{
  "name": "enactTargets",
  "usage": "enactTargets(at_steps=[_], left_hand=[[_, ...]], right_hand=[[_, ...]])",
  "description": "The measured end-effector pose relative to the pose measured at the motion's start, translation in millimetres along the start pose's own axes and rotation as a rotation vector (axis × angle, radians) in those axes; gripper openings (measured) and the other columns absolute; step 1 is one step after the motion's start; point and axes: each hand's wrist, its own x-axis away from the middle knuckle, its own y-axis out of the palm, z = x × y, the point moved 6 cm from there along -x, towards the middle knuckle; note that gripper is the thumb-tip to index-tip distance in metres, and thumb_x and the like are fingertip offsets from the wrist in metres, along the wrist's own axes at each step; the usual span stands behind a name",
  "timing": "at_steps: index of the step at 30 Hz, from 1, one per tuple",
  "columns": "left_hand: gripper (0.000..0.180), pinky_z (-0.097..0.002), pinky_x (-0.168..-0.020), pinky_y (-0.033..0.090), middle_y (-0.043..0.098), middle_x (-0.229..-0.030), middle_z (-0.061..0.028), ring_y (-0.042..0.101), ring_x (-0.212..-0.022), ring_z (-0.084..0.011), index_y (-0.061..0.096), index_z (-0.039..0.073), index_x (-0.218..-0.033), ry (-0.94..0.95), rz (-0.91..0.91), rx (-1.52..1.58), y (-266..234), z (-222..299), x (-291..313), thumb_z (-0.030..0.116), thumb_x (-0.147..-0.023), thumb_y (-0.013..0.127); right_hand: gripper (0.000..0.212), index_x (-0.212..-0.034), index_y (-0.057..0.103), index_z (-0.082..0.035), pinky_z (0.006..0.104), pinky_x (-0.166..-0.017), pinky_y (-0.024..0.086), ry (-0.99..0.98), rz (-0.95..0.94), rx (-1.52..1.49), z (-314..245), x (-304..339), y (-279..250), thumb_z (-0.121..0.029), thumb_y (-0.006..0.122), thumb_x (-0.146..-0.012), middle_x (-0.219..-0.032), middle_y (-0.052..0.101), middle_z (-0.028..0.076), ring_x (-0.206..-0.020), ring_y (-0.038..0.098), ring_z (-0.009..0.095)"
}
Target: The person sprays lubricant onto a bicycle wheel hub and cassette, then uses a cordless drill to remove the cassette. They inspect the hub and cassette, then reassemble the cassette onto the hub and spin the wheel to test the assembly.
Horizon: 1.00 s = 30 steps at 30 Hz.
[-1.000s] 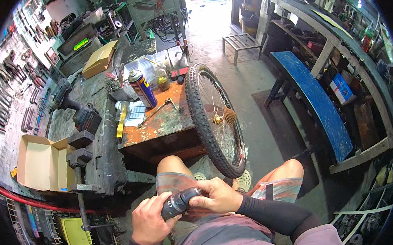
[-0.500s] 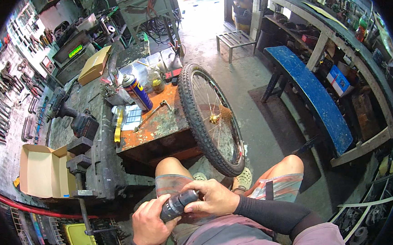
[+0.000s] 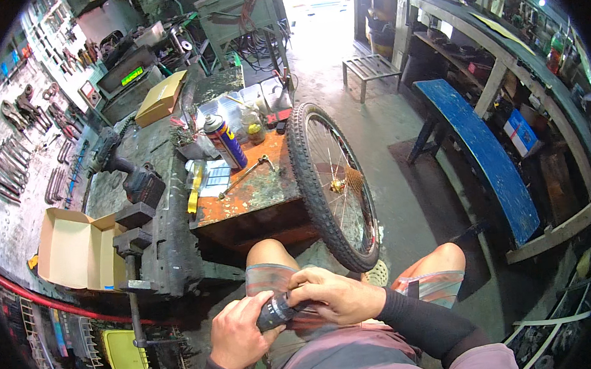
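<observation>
Both hands are closed on a dark folded rubber piece (image 3: 276, 313) over our lap: our left hand (image 3: 238, 339) grips its lower end, our right hand (image 3: 334, 295) covers the top. Just beyond it, the bicycle wheel (image 3: 333, 185) leans against the orange workbench (image 3: 255, 194), where a spray can (image 3: 227, 141) stands.

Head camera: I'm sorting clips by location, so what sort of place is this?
Likely a bicycle repair workshop: a spoked wheel leans on the workbench, and hand tools hang on the wall.
</observation>
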Motion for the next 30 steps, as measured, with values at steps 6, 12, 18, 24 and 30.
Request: enactTargets(at_steps=[6, 12, 18, 24, 30], left_hand=[[0.070, -0.0455, -0.089, 0.062, 0.079, -0.113, -0.0079, 0.078, -0.101, -0.0331, 0.072, 0.015, -0.137, -0.015, 0.004, 0.005, -1.1, -6.2, -1.0, 0.028, -0.074, 0.099], [0.069, -0.0450, -0.090, 0.063, 0.079, -0.114, -0.0070, 0.078, -0.101, -0.0329, 0.070, 0.015, -0.138, -0.013, 0.019, -0.003, -1.3, -7.1, 3.9, 0.030, -0.076, 0.098], [0.070, -0.0460, -0.088, 0.062, 0.080, -0.111, -0.0107, 0.077, -0.098, -0.0358, 0.073, 0.013, -0.132, -0.002, 0.023, -0.009, -0.8, 0.1, 1.0, 0.029, -0.070, 0.101], [0.068, -0.0454, -0.086, 0.062, 0.079, -0.109, -0.0078, 0.077, -0.096, -0.0330, 0.073, 0.014, -0.135, 0.023, 0.012, -0.018, 1.9, 2.3, 8.2, 0.029, -0.074, 0.098], [0.072, -0.0451, -0.086, 0.062, 0.080, -0.109, -0.0090, 0.077, -0.096, -0.0335, 0.073, 0.012, -0.134, -0.030, 0.035, -0.056, 6.7, 16.4, 5.5, 0.026, -0.069, 0.101]], right_hand=[[0.069, -0.158, 0.054, -0.006, 0.0446, -0.111, 0.057, 0.483, 0.035, -0.200, 0.6, -1.4, -4.1, -0.005, 0.085, -0.097, -0.155, 0.060, 0.021, -0.135, 0.067, 0.034], [0.055, -0.152, 0.059, -0.008, 0.0438, -0.103, 0.059, 0.025, 0.132, -0.043, -10.3, -1.0, -18.1, -0.003, 0.078, -0.101, -0.135, 0.069, 0.020, -0.122, 0.072, 0.034], [0.047, -0.146, 0.066, -0.001, 0.0403, -0.083, 0.060, 0.473, 0.093, -0.096, 15.4, 3.0, 6.2, -0.031, 0.074, -0.111, -0.098, 0.079, 0.020, -0.086, 0.076, 0.025], [0.043, -0.142, 0.071, -0.002, 0.0457, -0.092, 0.062, 0.277, 0.077, -0.065, 7.2, 12.0, 2.9, -0.030, 0.074, -0.110, -0.115, 0.081, 0.021, -0.105, 0.082, 0.036], [0.045, -0.143, 0.070, 0.002, 0.0410, -0.096, 0.061, 0.535, 0.068, -0.240, 16.8, 22.5, 4.3, -0.032, 0.072, -0.114, -0.118, 0.081, 0.016, -0.107, 0.078, 0.023]])
